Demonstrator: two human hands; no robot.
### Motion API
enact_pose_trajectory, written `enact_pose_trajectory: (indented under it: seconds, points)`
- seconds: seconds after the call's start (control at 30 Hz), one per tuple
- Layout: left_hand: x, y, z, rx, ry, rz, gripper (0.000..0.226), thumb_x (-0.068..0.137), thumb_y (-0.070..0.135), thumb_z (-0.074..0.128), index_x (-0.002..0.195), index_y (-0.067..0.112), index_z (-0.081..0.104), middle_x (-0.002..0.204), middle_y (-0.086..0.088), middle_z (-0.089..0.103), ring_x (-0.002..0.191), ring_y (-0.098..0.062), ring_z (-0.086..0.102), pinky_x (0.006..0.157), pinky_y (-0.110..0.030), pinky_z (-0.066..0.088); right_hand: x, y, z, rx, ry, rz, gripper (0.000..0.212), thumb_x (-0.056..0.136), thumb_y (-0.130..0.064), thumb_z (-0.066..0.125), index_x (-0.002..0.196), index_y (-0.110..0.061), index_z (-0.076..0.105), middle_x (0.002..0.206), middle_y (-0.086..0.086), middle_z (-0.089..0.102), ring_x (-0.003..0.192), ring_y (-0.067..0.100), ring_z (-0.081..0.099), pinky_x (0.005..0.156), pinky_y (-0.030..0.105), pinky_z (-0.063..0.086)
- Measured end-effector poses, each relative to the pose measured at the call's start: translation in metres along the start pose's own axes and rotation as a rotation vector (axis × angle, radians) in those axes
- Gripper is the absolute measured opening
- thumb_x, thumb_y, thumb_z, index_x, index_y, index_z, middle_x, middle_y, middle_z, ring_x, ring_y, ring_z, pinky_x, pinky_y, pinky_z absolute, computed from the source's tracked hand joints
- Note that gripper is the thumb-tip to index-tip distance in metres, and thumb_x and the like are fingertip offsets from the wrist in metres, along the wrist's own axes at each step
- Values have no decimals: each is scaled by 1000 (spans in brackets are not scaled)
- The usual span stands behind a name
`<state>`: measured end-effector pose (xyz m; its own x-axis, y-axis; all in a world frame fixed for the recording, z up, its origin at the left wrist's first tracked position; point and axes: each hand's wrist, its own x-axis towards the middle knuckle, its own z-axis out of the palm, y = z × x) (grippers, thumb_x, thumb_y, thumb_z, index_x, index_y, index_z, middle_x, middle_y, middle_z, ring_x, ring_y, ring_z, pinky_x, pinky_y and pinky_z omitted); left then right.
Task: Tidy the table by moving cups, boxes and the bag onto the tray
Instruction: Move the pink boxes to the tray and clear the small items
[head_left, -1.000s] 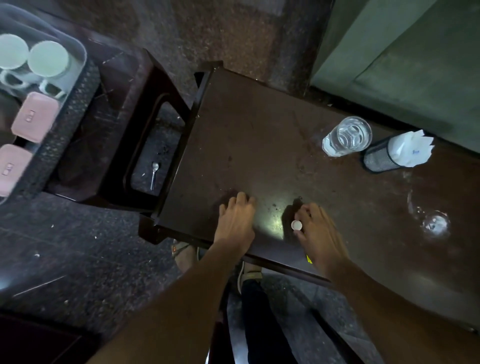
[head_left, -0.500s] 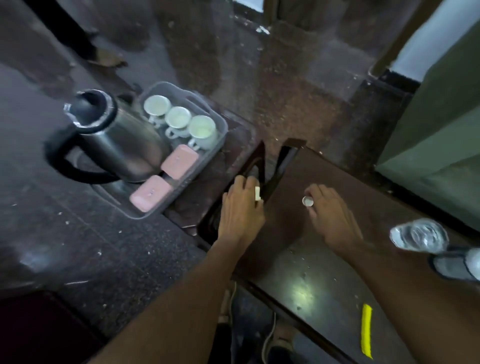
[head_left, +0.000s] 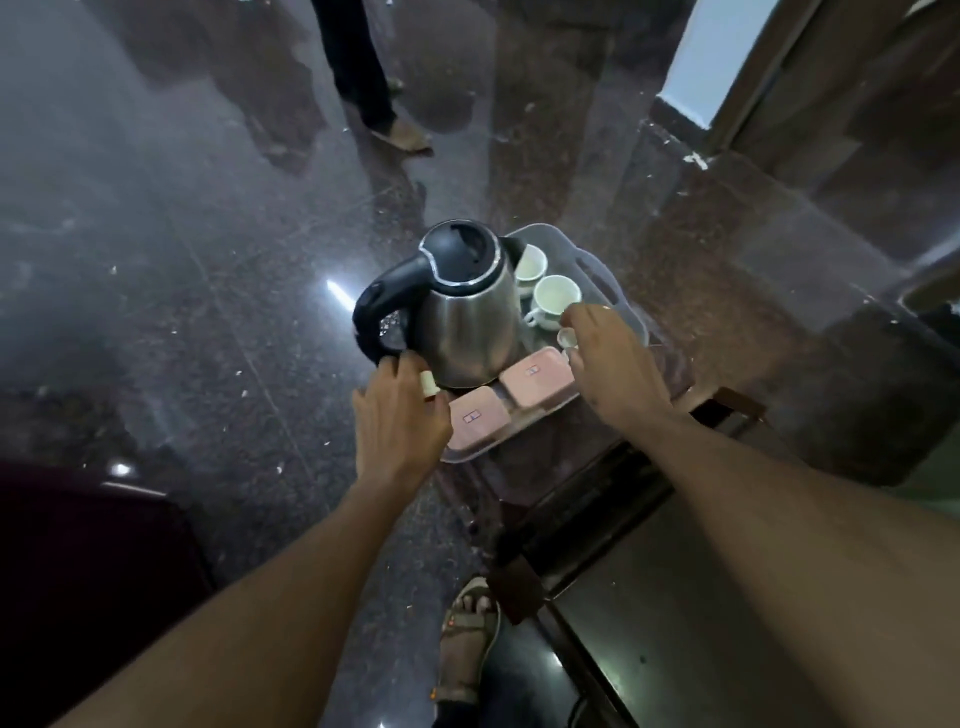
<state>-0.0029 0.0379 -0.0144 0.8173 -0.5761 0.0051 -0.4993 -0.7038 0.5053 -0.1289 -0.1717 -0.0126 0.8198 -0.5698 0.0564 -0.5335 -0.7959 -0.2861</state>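
A clear plastic tray (head_left: 618, 296) sits on a dark side table and holds a steel kettle (head_left: 462, 312), two white cups (head_left: 556, 296) and two pink boxes (head_left: 537, 382). My left hand (head_left: 397, 421) hovers at the tray's near left corner beside the kettle's base, pinching a small white cup (head_left: 428, 385). My right hand (head_left: 608, 353) is over the tray's right side, holding another small white cup (head_left: 567, 339) just beyond the far pink box.
A dark wooden table (head_left: 701, 597) lies at lower right, its frame next to the side table. Someone's leg and shoe (head_left: 400, 132) stand on the polished stone floor beyond. My sandalled foot (head_left: 467, 639) is below. A dark seat (head_left: 78, 571) is at lower left.
Both hands left the big table, each with a small white cup, and travelled left to the tray. My view swung from the table to the tray and kettle.
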Motion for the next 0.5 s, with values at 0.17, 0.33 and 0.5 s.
enact_pose_trajectory:
  seconds: [0.17,0.33,0.5]
  points:
    - [16,-66,5,55,-33,-67,23,90,18,70,111,15,60,111,-13,68,103,-40,63,91,-49,40,35,-53,43,-29,-141,-57,33,89,3,59,120,-9,58,114,13,62,105,37,60,87,50,50]
    - [26,-58,11,81,-57,1,27,90,21,71,116,17,65,108,-9,70,99,-34,64,89,-43,36,40,-41,54,-27,-99,-2,29,90,0,60,116,-11,59,115,13,61,100,38,62,78,49,54]
    - [38,-65,18,149,-84,-3,21,89,27,70,108,21,72,110,-5,74,101,-32,67,94,-43,35,54,-41,64,-18,-107,50,23,92,-4,61,114,-11,63,114,14,63,98,38,63,77,47,56]
